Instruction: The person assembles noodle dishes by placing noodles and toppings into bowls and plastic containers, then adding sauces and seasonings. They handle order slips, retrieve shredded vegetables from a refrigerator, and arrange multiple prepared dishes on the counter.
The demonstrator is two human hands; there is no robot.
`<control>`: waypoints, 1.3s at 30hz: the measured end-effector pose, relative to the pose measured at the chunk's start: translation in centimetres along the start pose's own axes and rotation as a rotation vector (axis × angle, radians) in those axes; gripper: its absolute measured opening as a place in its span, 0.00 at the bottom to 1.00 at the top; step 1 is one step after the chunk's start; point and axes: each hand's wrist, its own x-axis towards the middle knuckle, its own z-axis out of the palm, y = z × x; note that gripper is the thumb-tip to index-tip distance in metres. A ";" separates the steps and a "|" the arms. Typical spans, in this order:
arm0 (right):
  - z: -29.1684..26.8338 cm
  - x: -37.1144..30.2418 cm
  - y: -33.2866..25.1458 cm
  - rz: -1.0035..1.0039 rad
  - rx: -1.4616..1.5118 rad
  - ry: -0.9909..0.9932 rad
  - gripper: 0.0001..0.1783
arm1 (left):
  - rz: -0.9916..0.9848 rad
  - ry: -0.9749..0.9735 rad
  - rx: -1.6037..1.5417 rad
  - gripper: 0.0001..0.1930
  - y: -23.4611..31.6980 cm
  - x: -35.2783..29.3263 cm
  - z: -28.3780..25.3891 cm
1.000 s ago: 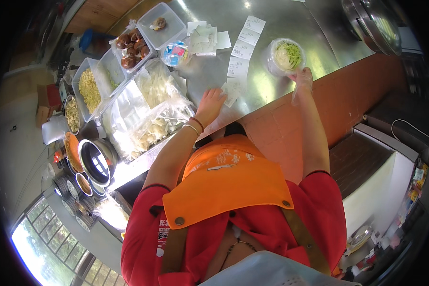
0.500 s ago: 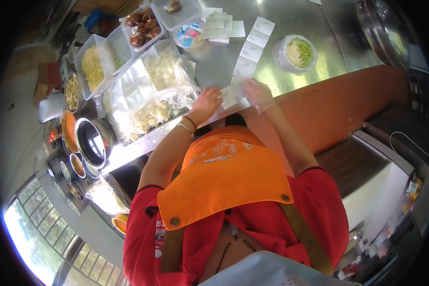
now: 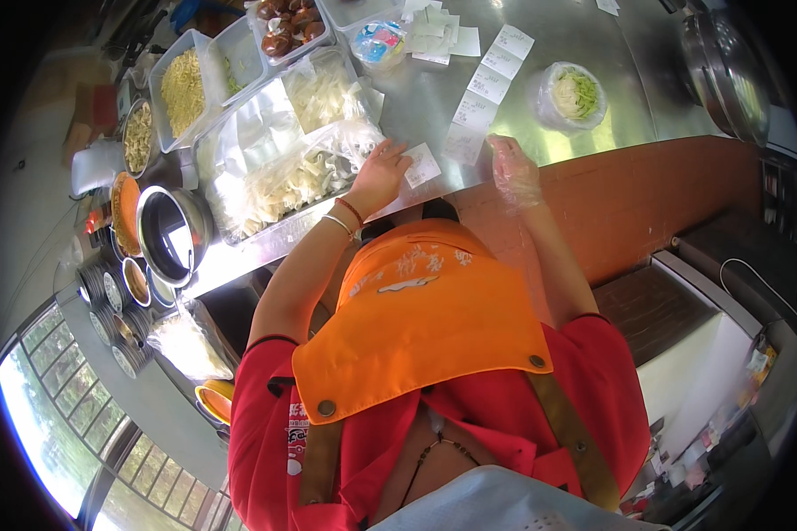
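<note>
White paper slip (image 3: pixel 422 165), left of the label strip (image 3: pixel 489 84), should handle light and limp (take it by opposite edges); left hand (image 3: pixel 381 180) at its edge, right hand (image 3: pixel 515 173) beside the strip, both grips' closure indeterminable.

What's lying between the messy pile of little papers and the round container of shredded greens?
A strip of white printed slips, in the head view.

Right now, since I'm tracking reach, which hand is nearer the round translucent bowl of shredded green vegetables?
Right. The clear-gloved right hand is below and left of the bowl in the picture, not touching it; the left hand is farther left, beside a square white paper slip.
</note>
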 end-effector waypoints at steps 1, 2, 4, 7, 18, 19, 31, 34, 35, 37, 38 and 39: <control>-0.5 0.0 -0.1 -0.005 0.016 0.031 0.14 | 0.011 0.032 -0.030 0.15 0.0 -0.1 -0.6; -0.7 0.1 0.0 -0.012 0.032 0.061 0.14 | 0.019 0.065 -0.059 0.16 0.1 -0.2 -1.2; -1.3 0.9 -0.3 -0.019 0.038 0.066 0.17 | -0.038 0.170 -0.140 0.16 0.8 -0.7 -3.3; -2.5 3.5 -3.6 -0.115 0.074 0.133 0.21 | -0.181 0.331 -0.213 0.17 2.1 -4.2 -4.6; 5.1 11.2 -21.9 -0.510 0.247 0.037 0.11 | -1.149 0.820 -0.550 0.09 4.4 -27.6 -6.2; 6.3 11.5 -23.8 -0.484 0.294 -0.001 0.10 | -1.196 0.933 -0.542 0.09 3.9 -29.9 -5.4; 20.1 10.0 -50.7 -0.427 0.434 -0.300 0.09 | -1.481 1.713 -0.642 0.07 -14.8 -63.9 -9.0; 21.7 9.8 -57.0 -0.721 0.216 -0.262 0.09 | -1.442 1.749 -0.624 0.11 -20.7 -71.4 -11.6; 21.8 9.5 -59.1 -0.721 0.206 -0.280 0.09 | -1.415 1.772 -0.673 0.11 -23.0 -73.6 -12.1; 22.7 9.4 -61.5 -0.700 0.176 -0.278 0.09 | -1.345 1.866 -0.805 0.12 -27.9 -77.2 -12.9; 23.1 9.4 -62.4 -0.687 0.160 -0.275 0.09 | -1.303 1.938 -0.888 0.12 -30.5 -78.7 -13.1; 23.3 9.3 -63.1 -0.693 0.138 -0.276 0.09 | -1.277 1.954 -0.907 0.16 -33.1 -80.2 -13.3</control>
